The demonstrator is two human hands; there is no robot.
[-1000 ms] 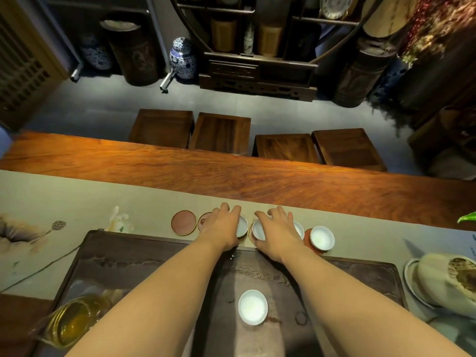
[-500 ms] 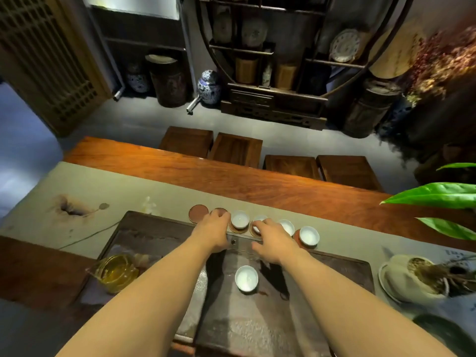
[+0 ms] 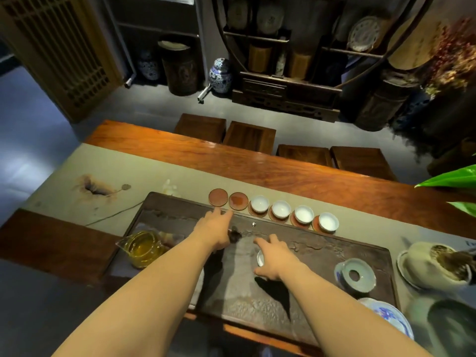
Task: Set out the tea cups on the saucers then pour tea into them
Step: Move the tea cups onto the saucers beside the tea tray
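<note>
Four white cups (image 3: 260, 203) (image 3: 281, 209) (image 3: 304, 214) (image 3: 328, 222), their contents unclear, are sitting on saucers along the far edge of the dark tea tray (image 3: 334, 251); two saucers (image 3: 218, 196) (image 3: 238, 200) at the row's left end are lying bare. A fifth cup (image 3: 260, 258) is standing mid-tray, the right hand (image 3: 273, 258) curling over it, grip unclear. The left hand (image 3: 215, 229) is hovering loosely spread near the far edge. A glass pitcher (image 3: 141, 248) at the tray's left edge is holding amber tea.
</note>
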